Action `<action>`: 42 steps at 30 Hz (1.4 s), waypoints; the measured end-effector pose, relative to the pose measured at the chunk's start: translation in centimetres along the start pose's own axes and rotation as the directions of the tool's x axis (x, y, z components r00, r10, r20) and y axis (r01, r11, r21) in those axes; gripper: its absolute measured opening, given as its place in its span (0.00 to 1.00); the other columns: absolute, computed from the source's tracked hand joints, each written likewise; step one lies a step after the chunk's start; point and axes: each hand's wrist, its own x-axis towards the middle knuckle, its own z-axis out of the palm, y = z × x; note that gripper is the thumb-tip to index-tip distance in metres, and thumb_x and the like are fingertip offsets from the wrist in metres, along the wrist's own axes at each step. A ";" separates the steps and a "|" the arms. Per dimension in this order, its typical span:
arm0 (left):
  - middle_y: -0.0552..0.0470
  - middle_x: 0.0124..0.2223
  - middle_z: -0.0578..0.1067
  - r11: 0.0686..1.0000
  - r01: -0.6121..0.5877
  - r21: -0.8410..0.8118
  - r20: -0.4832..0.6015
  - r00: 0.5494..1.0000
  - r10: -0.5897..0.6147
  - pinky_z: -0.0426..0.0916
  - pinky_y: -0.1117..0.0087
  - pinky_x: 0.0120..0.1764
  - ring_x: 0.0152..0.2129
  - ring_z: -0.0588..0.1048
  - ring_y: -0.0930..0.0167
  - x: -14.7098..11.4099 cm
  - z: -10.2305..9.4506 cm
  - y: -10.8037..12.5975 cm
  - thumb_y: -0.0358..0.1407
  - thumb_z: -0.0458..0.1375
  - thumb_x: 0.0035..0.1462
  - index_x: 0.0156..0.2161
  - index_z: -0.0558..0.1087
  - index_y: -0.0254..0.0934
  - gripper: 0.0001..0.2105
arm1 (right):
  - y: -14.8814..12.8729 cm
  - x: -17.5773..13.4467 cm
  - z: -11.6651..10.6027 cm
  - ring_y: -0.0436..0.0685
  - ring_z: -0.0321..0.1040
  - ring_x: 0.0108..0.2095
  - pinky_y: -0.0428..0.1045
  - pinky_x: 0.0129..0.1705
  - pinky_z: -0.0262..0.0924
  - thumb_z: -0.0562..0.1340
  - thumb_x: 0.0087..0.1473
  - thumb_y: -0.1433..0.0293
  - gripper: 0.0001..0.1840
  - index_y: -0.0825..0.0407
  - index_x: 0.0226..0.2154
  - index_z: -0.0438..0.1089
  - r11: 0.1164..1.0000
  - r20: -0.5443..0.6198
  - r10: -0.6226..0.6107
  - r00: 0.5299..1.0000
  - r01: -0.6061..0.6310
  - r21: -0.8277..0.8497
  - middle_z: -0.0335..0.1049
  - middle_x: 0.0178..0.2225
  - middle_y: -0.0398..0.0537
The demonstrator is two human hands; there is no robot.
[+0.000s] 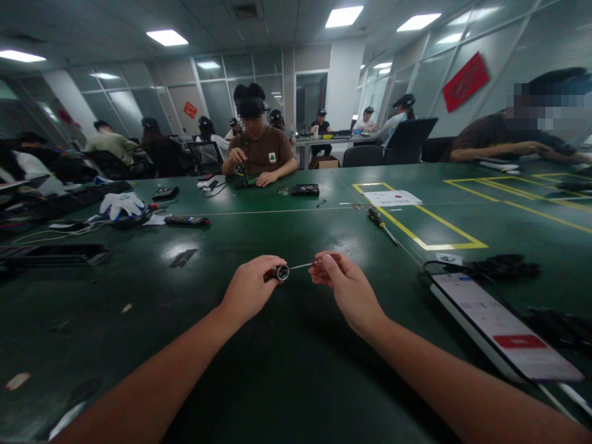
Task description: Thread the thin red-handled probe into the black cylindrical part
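Observation:
My left hand (247, 287) is closed around a small dark cylindrical part (282, 272); its round, metal-rimmed end faces me. Between the fingers of my right hand (351, 290) is a thin screwdriver (301, 266) with a reddish handle, mostly covered by the fingers. The slim metal shaft points left and reaches the rim of the cylindrical part. Whether its tip touches or enters the part, I cannot tell. Both hands are just above the green table (296, 357).
A yellow-and-black screwdriver (382, 225) lies beyond my right hand. A phone with a lit screen (499, 327) and cables is at right. White gloves (123, 205) and a dark cylindrical tool (187, 221) lie at left. A co-worker (261, 148) sits opposite, handling a green board.

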 end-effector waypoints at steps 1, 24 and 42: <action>0.51 0.49 0.81 1.000 -0.028 0.013 -0.009 1.000 0.029 0.74 0.61 0.53 0.46 0.80 0.66 0.1 -0.1 0.0 0.25 0.63 0.56 0.46 0.79 0.41 0.14 | -0.2 0.2 -0.2 0.56 0.74 0.35 0.54 0.42 0.71 0.63 0.60 0.55 0.16 0.51 0.40 0.72 0.998 0.000 0.052 0.999 -0.052 0.047 0.75 0.34 0.47; 0.52 0.47 0.82 0.983 0.174 -0.063 0.007 0.985 -0.174 0.76 0.66 0.47 0.40 0.81 0.67 0.0 0.1 -0.2 0.25 0.67 0.51 0.49 0.79 0.42 0.19 | -0.8 -0.3 0.0 0.54 0.72 0.33 0.53 0.41 0.67 0.63 0.62 0.59 0.13 0.49 0.45 0.71 0.990 0.160 -0.065 0.985 0.084 -0.116 0.74 0.31 0.43; 0.52 0.48 0.82 0.992 0.051 0.113 0.150 0.986 -0.068 0.73 0.62 0.53 0.46 0.80 0.64 0.0 -0.4 0.7 0.24 0.64 0.55 0.47 0.81 0.41 0.15 | 0.7 0.7 -0.2 0.56 0.72 0.36 0.54 0.44 0.67 0.66 0.58 0.56 0.15 0.51 0.38 0.75 0.999 -0.012 0.024 1.000 -0.025 -0.020 0.76 0.34 0.48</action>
